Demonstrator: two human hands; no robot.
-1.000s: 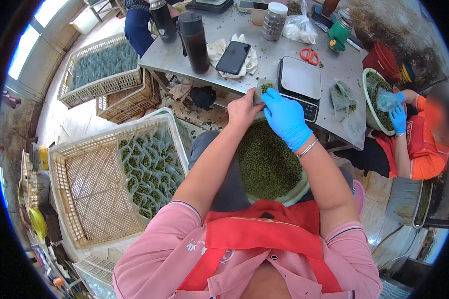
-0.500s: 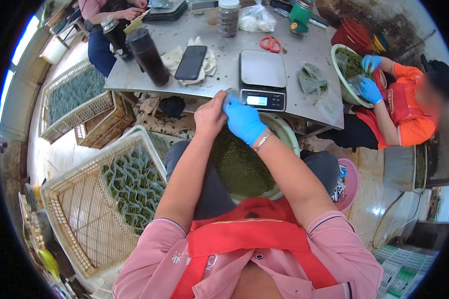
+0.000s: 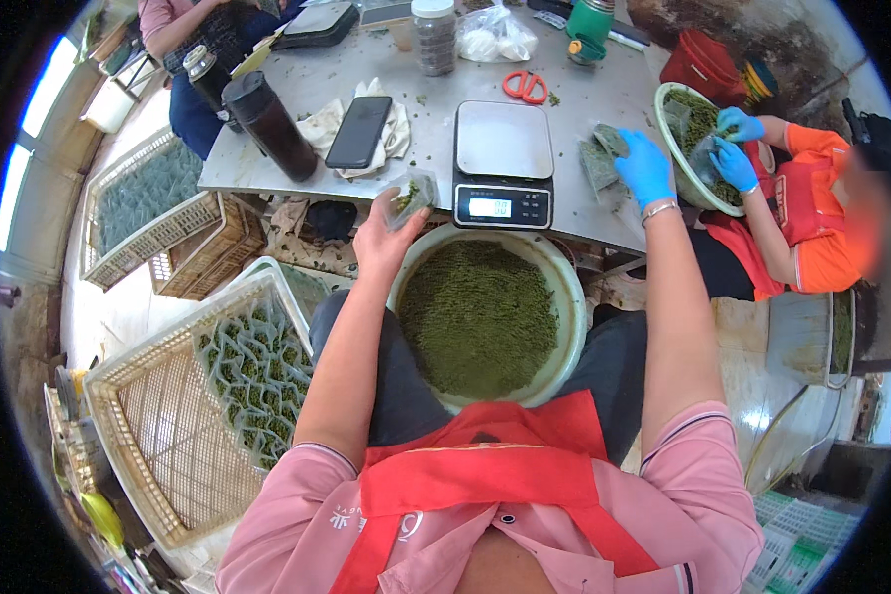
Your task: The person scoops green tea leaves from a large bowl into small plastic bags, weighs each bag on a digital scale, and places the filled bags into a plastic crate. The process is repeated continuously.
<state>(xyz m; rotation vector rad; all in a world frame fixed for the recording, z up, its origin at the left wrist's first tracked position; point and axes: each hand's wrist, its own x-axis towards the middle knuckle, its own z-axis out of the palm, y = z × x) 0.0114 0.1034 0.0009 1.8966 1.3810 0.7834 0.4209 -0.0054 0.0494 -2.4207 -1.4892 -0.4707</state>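
My bare left hand (image 3: 390,236) grips a small clear plastic bag (image 3: 409,198) with a little green leafy material inside, just left of the scale. My right hand (image 3: 646,168), in a blue glove, is at the filled plastic bags (image 3: 598,168) on the right of the table; its fingers pinch the edge of one. Between my hands lies a digital scale (image 3: 503,144), its display lit and its pan bare. Below it, between my knees, a pale round basin (image 3: 570,342) holds loose green leaf material (image 3: 480,317).
Red scissors (image 3: 525,87), a phone (image 3: 359,132) on a cloth and a dark bottle (image 3: 270,127) lie or stand on the metal table. A crate (image 3: 158,436) with filled bags is at my left. Co-workers sit at the right, by another basin (image 3: 671,139), and at the far left.
My hands, earlier together in front of the scale, have parted. The left has moved left with the bag; the right has gone to the bags on the right of the table.
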